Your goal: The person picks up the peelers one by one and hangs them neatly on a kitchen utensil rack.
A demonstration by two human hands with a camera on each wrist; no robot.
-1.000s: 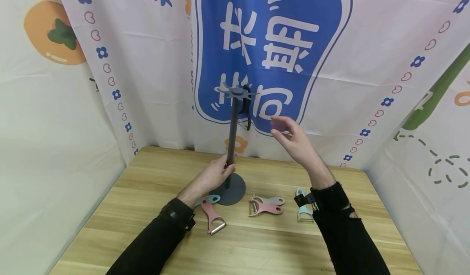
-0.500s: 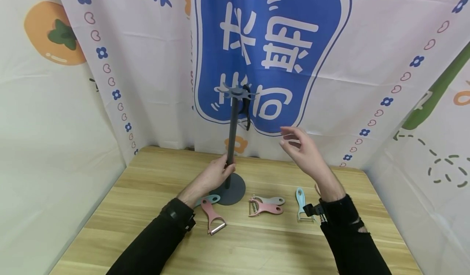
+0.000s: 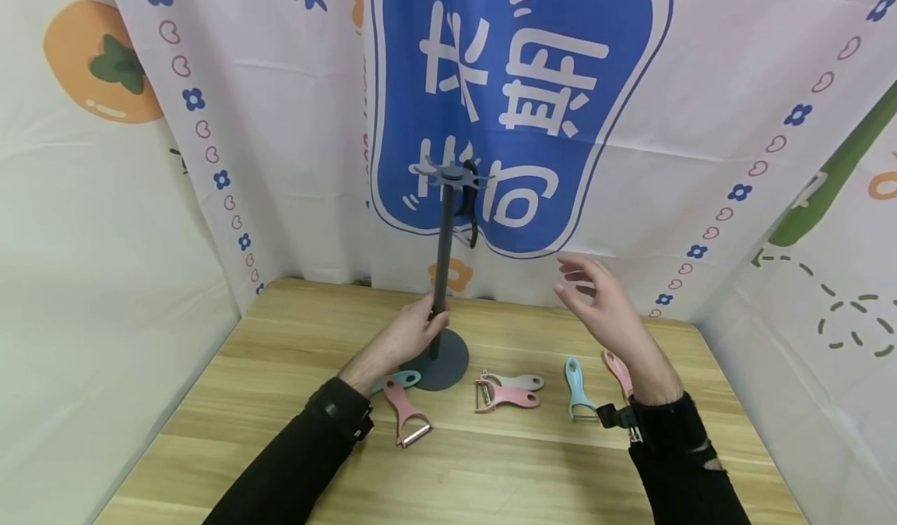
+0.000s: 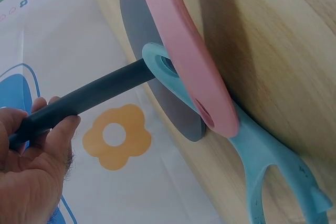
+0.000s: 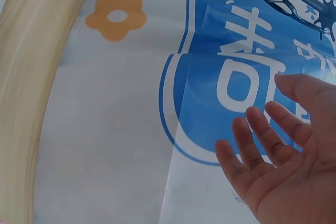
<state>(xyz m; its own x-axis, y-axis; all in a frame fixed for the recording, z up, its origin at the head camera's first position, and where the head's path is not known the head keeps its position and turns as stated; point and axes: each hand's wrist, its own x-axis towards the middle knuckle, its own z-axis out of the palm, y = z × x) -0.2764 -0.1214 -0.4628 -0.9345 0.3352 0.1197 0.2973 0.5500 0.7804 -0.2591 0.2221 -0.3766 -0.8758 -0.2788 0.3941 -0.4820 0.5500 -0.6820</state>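
a dark grey stand (image 3: 442, 276) rises upright from the wooden table — a slim round pole on a flat disc base, topped by a star-shaped ring of hook arms. the left hand (image 3: 406, 336) grips the pole low down, fingers curled round it. a black peeler (image 3: 471, 212) hangs from one hook arm on the right side of the top, dangling beside the pole. the right hand (image 3: 606, 307) is raised in the air — fingers spread and relaxed, holding nothing — to the right of the stand and below the hanging peeler.
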